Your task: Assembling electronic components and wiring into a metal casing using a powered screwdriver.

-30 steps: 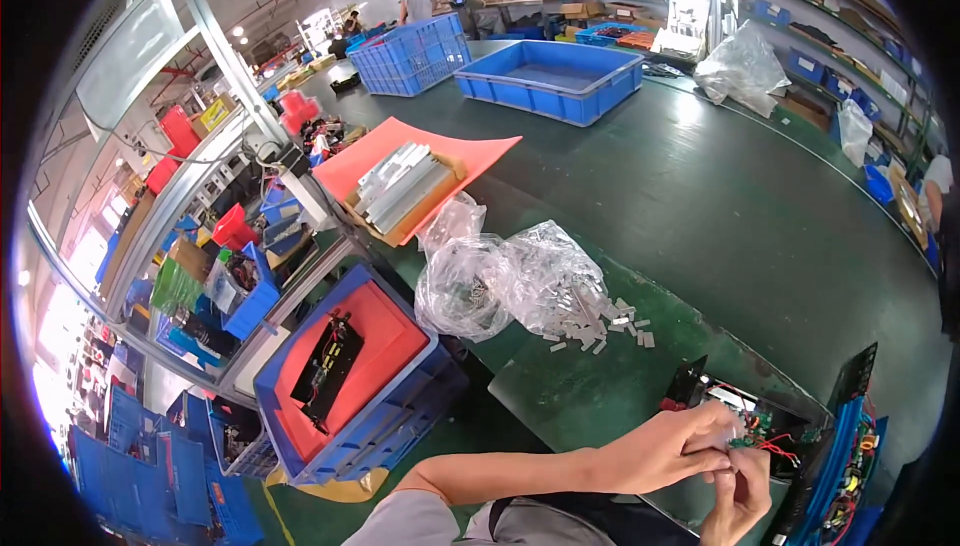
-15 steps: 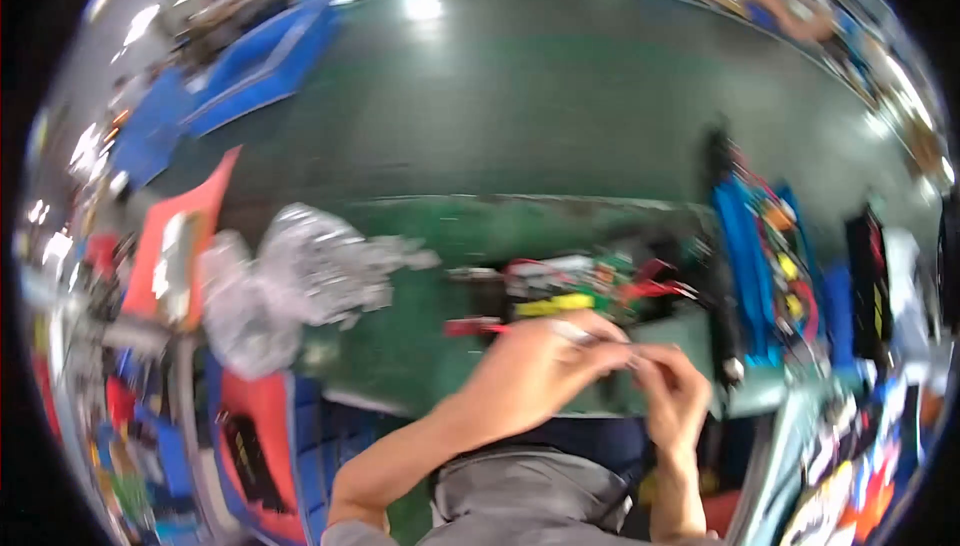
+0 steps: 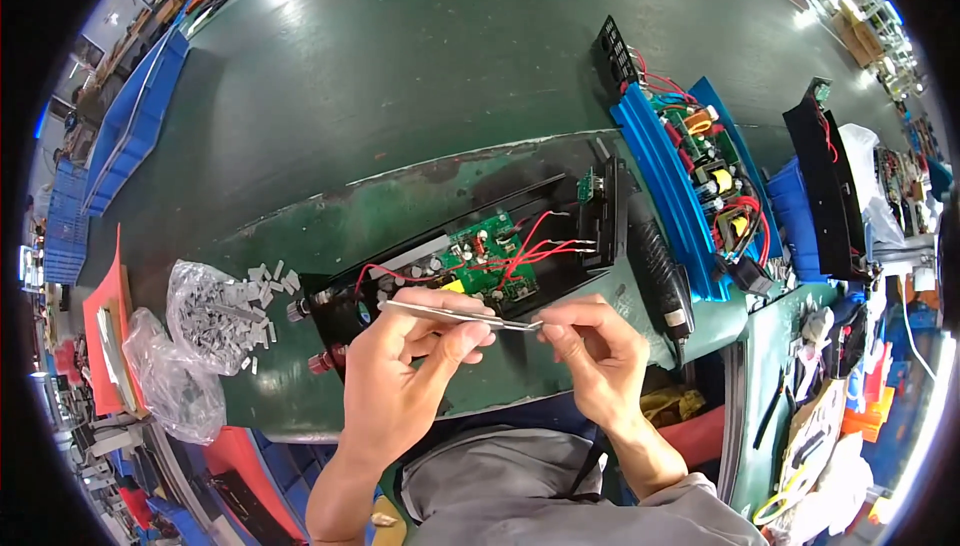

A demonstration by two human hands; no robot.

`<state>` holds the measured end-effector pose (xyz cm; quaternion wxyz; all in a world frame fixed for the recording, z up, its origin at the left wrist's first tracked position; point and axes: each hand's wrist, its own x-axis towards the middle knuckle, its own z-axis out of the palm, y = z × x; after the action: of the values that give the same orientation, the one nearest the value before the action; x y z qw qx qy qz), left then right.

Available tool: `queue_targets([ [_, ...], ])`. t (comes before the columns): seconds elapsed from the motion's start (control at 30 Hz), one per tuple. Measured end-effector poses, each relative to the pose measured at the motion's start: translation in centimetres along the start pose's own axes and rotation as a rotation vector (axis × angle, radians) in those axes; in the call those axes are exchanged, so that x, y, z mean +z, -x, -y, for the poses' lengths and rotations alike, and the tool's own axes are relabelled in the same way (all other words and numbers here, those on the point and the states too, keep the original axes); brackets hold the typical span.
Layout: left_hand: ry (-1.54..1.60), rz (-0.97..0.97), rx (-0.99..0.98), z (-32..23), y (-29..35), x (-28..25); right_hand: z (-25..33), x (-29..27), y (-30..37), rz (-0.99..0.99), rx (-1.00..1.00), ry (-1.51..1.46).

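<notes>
My left hand (image 3: 395,376) grips a pair of slim metal tweezers (image 3: 440,313), tips pointing right. At those tips the thumb and forefinger of my right hand (image 3: 610,361) are pinched together; whatever they hold is too small to name. Just beyond both hands lies an open black housing (image 3: 600,221). Inside sits a green circuit board (image 3: 490,236) with red wires (image 3: 525,258), some with bare metal ends. Red and dark terminals stick out at the housing's left end, and my left hand hides part of its near side.
Small grey pieces (image 3: 225,321) spill from a clear plastic bag at left. On the right are a black power screwdriver (image 3: 665,286), a blue metal housing (image 3: 660,186) full of components, and a black panel (image 3: 825,186). Blue bins (image 3: 135,121) stand far left.
The view has turned and sharpened, shifting the bench in the picture. My hands stay close together above the near bench edge; the tweezers now show plainly in my left hand.
</notes>
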<state>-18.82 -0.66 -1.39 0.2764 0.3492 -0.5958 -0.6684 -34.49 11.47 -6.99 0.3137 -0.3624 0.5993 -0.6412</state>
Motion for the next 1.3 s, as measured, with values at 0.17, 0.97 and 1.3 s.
queue_targets([
  [0.17,-0.136,-0.017,0.038,0.5,-0.1,-0.1,0.5,-0.6,0.0,-0.053,-0.142,0.251],
  [0.97,-0.827,0.056,0.489,3.1,-2.0,-0.2,-1.7,0.3,2.1,-0.012,-0.252,0.486],
  [1.3,-0.791,0.047,0.495,3.4,-1.9,-0.6,-3.4,4.2,0.3,-0.253,-0.116,0.352],
])
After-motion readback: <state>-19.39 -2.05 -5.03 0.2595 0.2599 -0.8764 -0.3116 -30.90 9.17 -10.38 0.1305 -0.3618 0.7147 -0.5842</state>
